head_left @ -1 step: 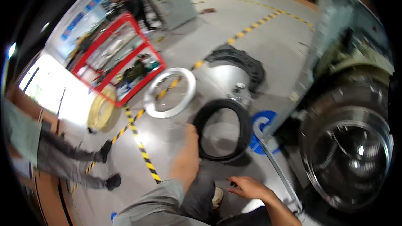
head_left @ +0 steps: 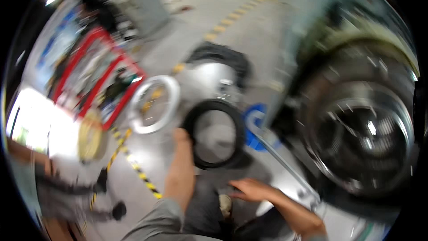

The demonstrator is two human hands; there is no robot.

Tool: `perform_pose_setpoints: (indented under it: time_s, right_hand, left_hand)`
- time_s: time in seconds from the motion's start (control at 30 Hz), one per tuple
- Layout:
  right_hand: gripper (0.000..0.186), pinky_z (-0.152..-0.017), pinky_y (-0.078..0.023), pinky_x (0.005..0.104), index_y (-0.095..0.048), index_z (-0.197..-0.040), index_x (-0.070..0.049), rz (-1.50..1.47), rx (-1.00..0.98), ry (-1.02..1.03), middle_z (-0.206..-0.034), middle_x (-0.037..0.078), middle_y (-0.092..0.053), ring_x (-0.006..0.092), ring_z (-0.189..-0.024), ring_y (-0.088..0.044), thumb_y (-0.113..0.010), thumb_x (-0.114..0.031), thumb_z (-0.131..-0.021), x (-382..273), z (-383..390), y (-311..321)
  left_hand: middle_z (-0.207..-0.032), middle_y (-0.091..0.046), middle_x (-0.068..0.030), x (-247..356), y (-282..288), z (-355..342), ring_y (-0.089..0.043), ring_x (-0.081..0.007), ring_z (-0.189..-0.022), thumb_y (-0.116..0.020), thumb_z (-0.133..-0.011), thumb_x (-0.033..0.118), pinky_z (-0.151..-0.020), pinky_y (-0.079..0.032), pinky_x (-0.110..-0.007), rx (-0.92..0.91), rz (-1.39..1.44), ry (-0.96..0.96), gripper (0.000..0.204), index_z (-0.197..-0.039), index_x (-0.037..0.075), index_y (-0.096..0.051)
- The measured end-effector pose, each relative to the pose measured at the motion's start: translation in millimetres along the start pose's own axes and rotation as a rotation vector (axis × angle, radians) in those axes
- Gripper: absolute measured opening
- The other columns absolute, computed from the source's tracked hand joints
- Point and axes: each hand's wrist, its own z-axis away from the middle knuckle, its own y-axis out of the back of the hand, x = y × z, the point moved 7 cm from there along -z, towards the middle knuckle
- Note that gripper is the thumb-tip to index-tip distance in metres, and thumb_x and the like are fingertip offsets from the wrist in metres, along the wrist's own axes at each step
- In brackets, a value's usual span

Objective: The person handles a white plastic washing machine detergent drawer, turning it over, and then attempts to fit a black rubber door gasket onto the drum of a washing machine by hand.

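Observation:
My left hand [head_left: 180,140] is at the left side of a black rubber door gasket [head_left: 240,129], a thick ring standing off the floor in front of me. Its fingers go behind the ring's edge and look closed on it. Lower and to the right is my right hand [head_left: 252,190], holding nothing, its fingers stretched out and slightly apart, away from the gasket. On the right a large washing-machine drum [head_left: 305,127] faces me with its shiny round opening. Motion blurs the whole view.
Beyond the gasket lie a white ring-shaped door frame [head_left: 174,93], a silvery panel [head_left: 207,78] and a dark curved part [head_left: 243,64]. A red-framed cart [head_left: 113,116] and a yellowish ring [head_left: 91,138] are left. A metal bar [head_left: 285,159] slants near the drum. Another person's legs [head_left: 73,192] show at left.
The view has swung right, so the floor parts and cart appear farther left and the drum nearer the middle. My left hand stays at the gasket; my right hand remains empty.

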Motion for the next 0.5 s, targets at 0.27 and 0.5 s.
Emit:
perform_pose_setpoints:
  time_s: [0.27,0.5]
  right_hand:
    - [0.039,-0.082,-0.049,0.0465,-0.062,-0.103,-0.004,0.021,0.198,-0.456,-0.101,0.018,-0.066,0.0353,-0.096,-0.063,-0.062,-0.039,-0.086,106.4,17.6,-14.9]
    - [0.048,-0.086,-0.047,0.0475,-0.067,-0.091,-0.004,-0.347,0.793,-0.808,-0.097,0.020,-0.066,0.0366,-0.100,-0.061,-0.046,-0.047,-0.094,60.4,123.1,-26.8]
  left_hand:
    - [-0.108,-0.064,-0.0101,247.3,-17.1,151.9,-0.057,-0.0215,-0.108,-0.047,-0.095,0.035,-0.096,-0.039,-0.040,-0.055,0.416,-0.540,0.034,-0.096,0.005,-0.062]
    - [-0.122,-0.056,-0.0184,439.8,-34.1,474.1,-0.047,-0.0305,-0.123,-0.033,-0.098,0.038,-0.108,-0.030,-0.043,-0.696,0.492,-0.525,0.047,-0.114,-0.001,-0.053]
